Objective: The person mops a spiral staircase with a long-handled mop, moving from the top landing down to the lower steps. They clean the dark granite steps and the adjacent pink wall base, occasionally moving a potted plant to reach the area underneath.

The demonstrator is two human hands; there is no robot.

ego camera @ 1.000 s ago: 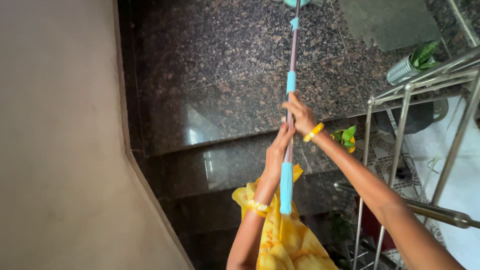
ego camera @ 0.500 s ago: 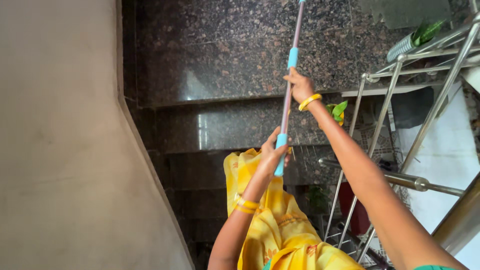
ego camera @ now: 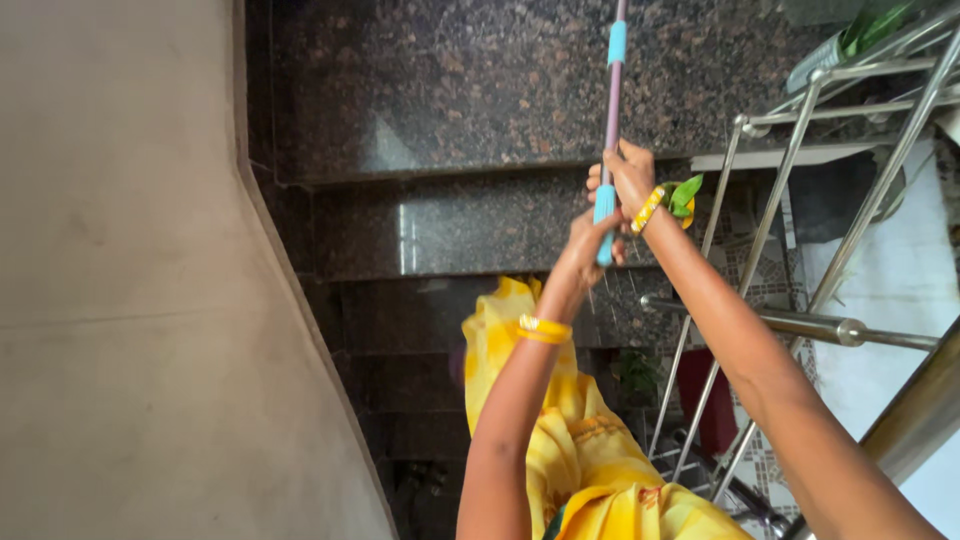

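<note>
steel railing (ego camera: pixel 790 322) right, granite steps (ego camera: pixel 450 120) (wall (ego camera: pixel 120 300) left)

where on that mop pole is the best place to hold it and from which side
Probably at the blue grip sleeve near the lower end of the mop pole, fingers wrapped around it from the sides. The pole is thin, smooth and runs up out of view. The left hand holds its lower end, the right hand clasps just above.

A pink pole (ego camera: pixel 612 100) banded in light blue is seen against brown-speckled dark granite steps (ego camera: pixel 460 90). Yellow bangles (ego camera: pixel 543 329) and yellow cloth (ego camera: pixel 590 470) are shown; the wall (ego camera: pixel 120 300) is rendered beige, perhaps greyish; silver railing (ego camera: pixel 800 325).
</note>
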